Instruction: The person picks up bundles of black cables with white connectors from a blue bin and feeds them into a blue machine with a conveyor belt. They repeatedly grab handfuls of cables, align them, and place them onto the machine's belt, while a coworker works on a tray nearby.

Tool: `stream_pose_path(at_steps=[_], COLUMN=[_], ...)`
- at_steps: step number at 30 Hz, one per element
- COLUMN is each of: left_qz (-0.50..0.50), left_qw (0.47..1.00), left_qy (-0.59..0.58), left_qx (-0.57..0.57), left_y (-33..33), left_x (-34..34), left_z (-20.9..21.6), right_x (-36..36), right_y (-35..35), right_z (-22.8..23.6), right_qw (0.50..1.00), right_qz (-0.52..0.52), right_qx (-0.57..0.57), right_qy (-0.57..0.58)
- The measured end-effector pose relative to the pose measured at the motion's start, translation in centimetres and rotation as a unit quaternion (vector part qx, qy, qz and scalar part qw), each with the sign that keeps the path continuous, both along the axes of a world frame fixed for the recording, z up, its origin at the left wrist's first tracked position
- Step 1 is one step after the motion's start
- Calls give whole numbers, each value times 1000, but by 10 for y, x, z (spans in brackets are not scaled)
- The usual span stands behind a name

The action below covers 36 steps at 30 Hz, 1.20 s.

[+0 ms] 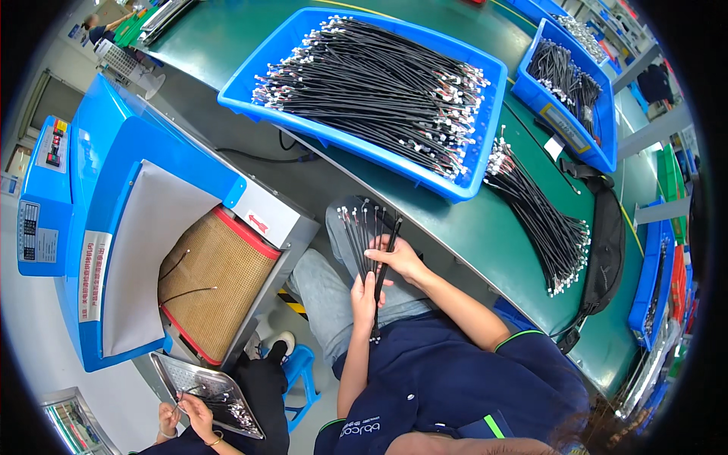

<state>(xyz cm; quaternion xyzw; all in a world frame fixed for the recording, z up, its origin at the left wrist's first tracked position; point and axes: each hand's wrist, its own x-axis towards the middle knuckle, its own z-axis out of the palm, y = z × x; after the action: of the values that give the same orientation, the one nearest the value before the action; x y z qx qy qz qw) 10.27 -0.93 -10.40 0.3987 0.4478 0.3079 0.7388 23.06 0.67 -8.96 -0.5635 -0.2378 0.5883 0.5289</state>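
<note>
Above my lap, my left hand [364, 299] is closed around the lower part of a bundle of thin black cables [359, 243] with small white connectors at their ends. The upper ends fan out, and the lower ends hang together below my fingers. My right hand [398, 258] sits higher and to the right, its fingers pinching black cable at the right side of the same bundle. Beyond my hands, a large blue bin [303, 129] on the green table is heaped with similar cables. A loose bunch of cables [538, 212] lies to its right.
On the left, a blue machine [110, 182] has a tan mesh conveyor belt [220, 280] carrying two cables. A co-worker's hands [186, 417] work over a metal tray [171, 371] at lower left. A black bag [604, 250] and another blue bin [531, 95] occupy the right side.
</note>
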Motion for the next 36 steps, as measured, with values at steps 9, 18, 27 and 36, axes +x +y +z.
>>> stream_pose_path(at_steps=[9, 18, 27, 36], left_qz=[-3, 9, -5, 7], left_qw=[1000, 1000, 1000, 1000], left_qy=[7, -8, -15, -11], left_qx=[10, -1, 6, 3], left_y=[-1, -1, -2, -1], left_x=[2, 0, -2, 0], left_z=[2, 4, -2, 3], right_x=[-2, -2, 1, -2], right_y=[-1, -3, -2, -4], right_z=[-10, -5, -3, -16], right_qw=[996, 998, 999, 999], right_qz=[-11, -27, 28, 4], right_qx=[55, 33, 2, 16], right_qy=[63, 52, 21, 46])
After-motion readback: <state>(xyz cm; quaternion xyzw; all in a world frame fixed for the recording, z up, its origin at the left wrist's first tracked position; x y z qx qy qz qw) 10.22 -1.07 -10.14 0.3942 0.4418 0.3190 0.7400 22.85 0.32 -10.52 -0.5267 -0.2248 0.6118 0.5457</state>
